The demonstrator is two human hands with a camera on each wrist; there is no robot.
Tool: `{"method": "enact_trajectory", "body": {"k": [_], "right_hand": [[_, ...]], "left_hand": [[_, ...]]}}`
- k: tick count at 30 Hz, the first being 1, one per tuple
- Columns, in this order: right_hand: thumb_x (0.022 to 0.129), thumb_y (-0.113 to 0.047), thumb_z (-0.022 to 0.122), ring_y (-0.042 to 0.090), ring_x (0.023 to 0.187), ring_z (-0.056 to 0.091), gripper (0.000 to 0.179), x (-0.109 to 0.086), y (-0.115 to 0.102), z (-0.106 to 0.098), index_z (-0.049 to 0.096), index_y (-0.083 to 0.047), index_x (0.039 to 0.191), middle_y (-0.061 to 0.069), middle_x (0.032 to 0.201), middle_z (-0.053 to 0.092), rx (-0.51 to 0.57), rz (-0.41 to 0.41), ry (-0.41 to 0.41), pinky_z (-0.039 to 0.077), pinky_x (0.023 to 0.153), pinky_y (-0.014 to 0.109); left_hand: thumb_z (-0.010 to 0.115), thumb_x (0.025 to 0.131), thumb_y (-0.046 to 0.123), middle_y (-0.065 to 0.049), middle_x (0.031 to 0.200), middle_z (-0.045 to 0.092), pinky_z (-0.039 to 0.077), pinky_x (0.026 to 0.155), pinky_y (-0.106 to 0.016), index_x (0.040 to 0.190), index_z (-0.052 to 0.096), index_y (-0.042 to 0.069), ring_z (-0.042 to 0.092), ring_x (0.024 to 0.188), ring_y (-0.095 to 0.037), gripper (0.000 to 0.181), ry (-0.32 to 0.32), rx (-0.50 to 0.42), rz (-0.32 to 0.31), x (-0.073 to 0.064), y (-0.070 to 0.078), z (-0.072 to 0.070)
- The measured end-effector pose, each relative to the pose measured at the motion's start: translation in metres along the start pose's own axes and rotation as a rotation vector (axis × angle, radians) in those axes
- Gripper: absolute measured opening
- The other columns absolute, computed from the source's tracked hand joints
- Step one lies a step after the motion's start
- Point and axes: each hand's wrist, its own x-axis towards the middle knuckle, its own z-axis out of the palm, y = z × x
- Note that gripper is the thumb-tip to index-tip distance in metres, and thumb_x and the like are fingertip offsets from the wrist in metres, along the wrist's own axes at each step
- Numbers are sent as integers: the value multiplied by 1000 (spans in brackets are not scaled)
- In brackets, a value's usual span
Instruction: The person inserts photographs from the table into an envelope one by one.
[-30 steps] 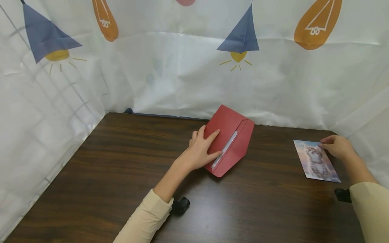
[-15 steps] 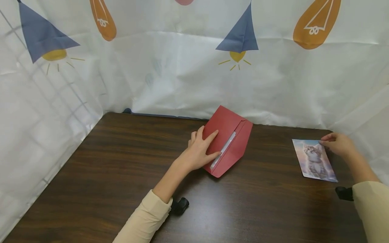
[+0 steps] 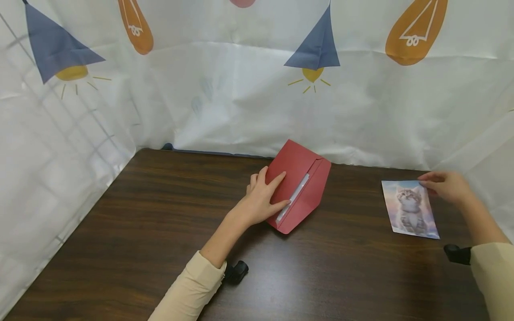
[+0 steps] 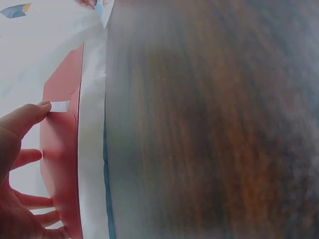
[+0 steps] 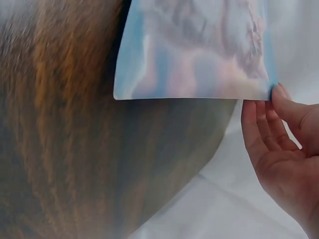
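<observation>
A red envelope, its pointed flap folded open, is tilted at the back middle of the table. A pale strip, perhaps paper inside, shows along its opening. My left hand holds the envelope at its left side, thumb at the opening and one finger across the red face. In the left wrist view the thumb touches the pale strip. My right hand pinches the top right corner of a kitten picture card between thumb and fingers. The card hangs above the table at the right.
A dark wood-grain table spreads beneath both hands. White sheeting printed with lamps and bulbs stands behind and beside it. Black wrist-camera mounts stick out by both sleeves.
My right hand has raised the kitten card slightly and turned it to face the head camera more, shifting it a little left. The left hand and envelope stay nearly still.
</observation>
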Motion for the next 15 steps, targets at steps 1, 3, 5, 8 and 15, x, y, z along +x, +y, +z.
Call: {"method": "enact_trajectory", "body": {"k": [1, 3, 5, 8, 15], "right_hand": [[111, -5, 48, -13, 72, 58, 37, 0, -2, 0, 51, 28, 127, 49, 122, 59, 3, -5, -6, 57, 66, 20], [111, -5, 48, -12, 72, 60, 37, 0, -8, 0, 51, 28, 127, 48, 122, 60, 4, -16, -13, 58, 67, 21], [111, -5, 48, -10, 72, 61, 37, -1, -13, 0, 52, 28, 126, 47, 118, 63, 6, -22, -16, 58, 67, 21], [111, -3, 47, -7, 72, 64, 36, -1, -22, 0, 51, 30, 126, 44, 111, 66, 29, -27, -22, 59, 67, 22], [112, -5, 46, -3, 72, 69, 37, -6, -37, 1, 52, 28, 126, 43, 111, 65, 14, -26, -35, 59, 67, 21]], "left_hand": [[76, 97, 38, -26, 168, 21, 43, 110, -61, 163, 42, 17, 30, 144, -46, 78, 0, 1, 0, 0, 0, 0], [75, 97, 38, -26, 168, 21, 43, 110, -61, 163, 42, 16, 30, 144, -46, 77, 2, 2, 1, 0, 0, 0], [75, 97, 38, -26, 168, 21, 43, 111, -61, 163, 42, 16, 30, 144, -46, 77, 3, 5, 2, 0, -1, 0], [75, 97, 38, -27, 168, 21, 42, 111, -62, 163, 41, 17, 29, 145, -47, 78, 3, 6, 3, -1, -1, 0], [75, 98, 39, -28, 169, 18, 41, 112, -63, 164, 41, 17, 27, 147, -47, 77, 0, 2, -11, -2, -1, 0]]}}
